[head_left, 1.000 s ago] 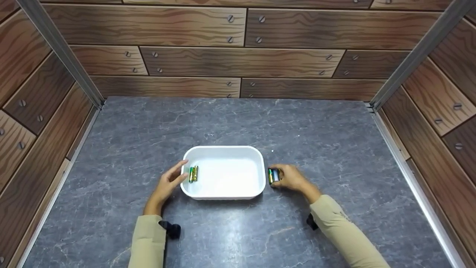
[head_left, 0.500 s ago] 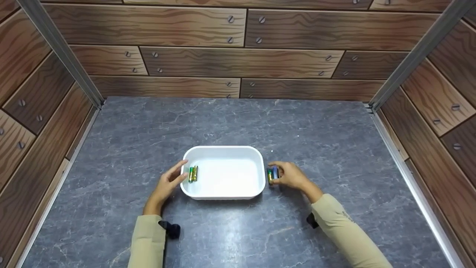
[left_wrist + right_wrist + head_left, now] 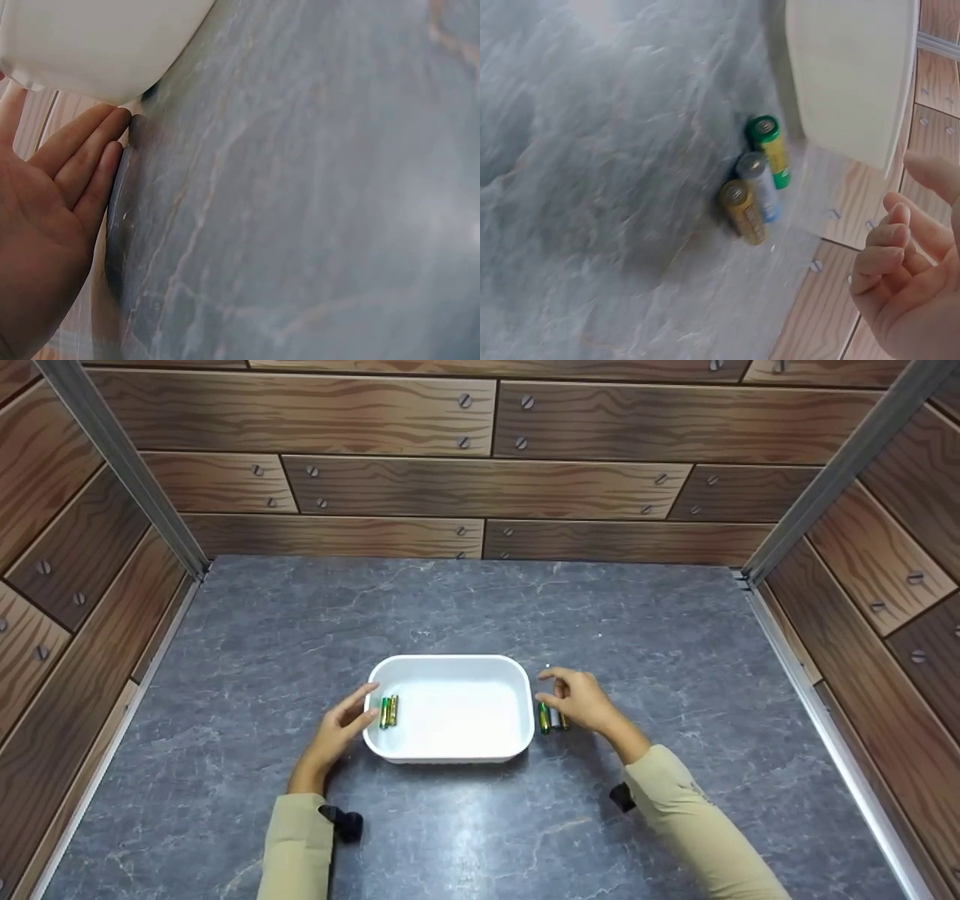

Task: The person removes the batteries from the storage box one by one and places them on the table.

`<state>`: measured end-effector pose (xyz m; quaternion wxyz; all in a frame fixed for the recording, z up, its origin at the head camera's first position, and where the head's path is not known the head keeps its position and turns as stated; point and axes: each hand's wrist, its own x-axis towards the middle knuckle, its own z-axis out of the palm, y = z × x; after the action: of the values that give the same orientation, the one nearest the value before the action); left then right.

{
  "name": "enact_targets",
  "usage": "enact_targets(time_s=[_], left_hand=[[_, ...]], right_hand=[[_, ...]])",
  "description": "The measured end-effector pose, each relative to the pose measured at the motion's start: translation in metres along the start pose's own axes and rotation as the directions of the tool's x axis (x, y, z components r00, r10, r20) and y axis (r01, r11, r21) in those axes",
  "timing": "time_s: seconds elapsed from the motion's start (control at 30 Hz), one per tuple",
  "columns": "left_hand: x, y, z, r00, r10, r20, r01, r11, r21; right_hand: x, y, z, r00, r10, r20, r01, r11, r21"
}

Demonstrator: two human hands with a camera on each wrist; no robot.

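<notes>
A white rectangular tray (image 3: 457, 658) stands on the table, with two small batteries, one green and gold (image 3: 385, 712) and one gold (image 3: 394, 711), lying side by side at its left end. My left hand (image 3: 339, 729) touches the left end of the tray with extended fingers. Just right of the tray, three batteries lie in a row: green and yellow (image 3: 774, 154), silver-blue (image 3: 759, 187) and gold (image 3: 742, 214). Above and slightly beyond them hovers my right hand (image 3: 581, 701), bent-fingered and holding nothing; from the head it partly covers the row.
The grey marbled table (image 3: 300, 607) is bounded by wood-patterned walls (image 3: 420, 484) at the back and both sides. Metal posts stand at the back corners. A tiny white speck (image 3: 547, 666) lies beyond the right hand.
My right hand has come off the batteries right of the tray and lifted away towards the back, uncovering more of the row. The left hand and the tray stay put.
</notes>
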<state>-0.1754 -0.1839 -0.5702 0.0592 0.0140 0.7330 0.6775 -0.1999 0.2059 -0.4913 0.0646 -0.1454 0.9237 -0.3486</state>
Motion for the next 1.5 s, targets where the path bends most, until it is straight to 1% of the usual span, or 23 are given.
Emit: enact_targets(time_s=[0.07,0.2,0.3,0.5,0.67,0.8,1.0,1.07,1.2,1.33,1.5], left_hand=[[0.000,0.000,0.000,1.000,0.005,0.005,-0.004,1.000,-0.002],[-0.001,0.000,-0.001,1.000,0.002,0.009,-0.002,1.000,-0.002],[-0.002,0.001,-0.001,1.000,-0.002,0.006,0.002,1.000,0.008],[-0.002,0.002,-0.002,1.000,-0.009,0.013,0.009,1.000,0.009],[-0.002,0.002,-0.003,0.999,-0.031,0.016,0.031,0.999,0.014],[-0.001,0.002,-0.002,0.999,-0.027,0.017,0.027,1.000,0.013],[-0.001,0.003,0.000,1.000,0.001,0.015,-0.001,1.000,-0.007],[-0.002,0.004,0.000,1.000,0.010,0.022,-0.010,1.000,-0.001],[-0.003,0.005,0.002,0.999,0.024,0.029,-0.025,0.999,0.025],[-0.005,0.005,0.005,0.999,0.047,0.018,-0.047,0.998,0.029],[-0.006,0.003,0.007,0.998,0.061,0.034,-0.062,0.998,0.023]], right_hand=[[0.001,-0.004,0.003,1.000,-0.006,-0.013,0.006,1.000,0.007],[0.003,-0.012,0.010,0.998,-0.062,-0.022,0.063,0.998,0.020],[0.006,-0.019,0.015,0.995,-0.102,-0.012,0.102,0.994,0.027],[0.009,-0.036,0.024,0.992,-0.121,0.016,0.121,0.992,0.040],[0.013,-0.046,0.034,0.985,-0.170,0.016,0.170,0.985,0.027],[0.015,-0.054,0.045,0.977,-0.208,0.050,0.207,0.978,0.024],[0.015,-0.067,0.067,0.960,-0.250,0.123,0.256,0.966,-0.039],[0.015,-0.071,0.075,0.954,-0.262,0.144,0.271,0.961,-0.049],[0.017,-0.076,0.089,0.948,-0.263,0.180,0.275,0.960,-0.045],[0.020,-0.081,0.099,0.947,-0.251,0.201,0.263,0.964,-0.036],[0.028,-0.086,0.109,0.952,-0.243,0.187,0.248,0.969,-0.002]])
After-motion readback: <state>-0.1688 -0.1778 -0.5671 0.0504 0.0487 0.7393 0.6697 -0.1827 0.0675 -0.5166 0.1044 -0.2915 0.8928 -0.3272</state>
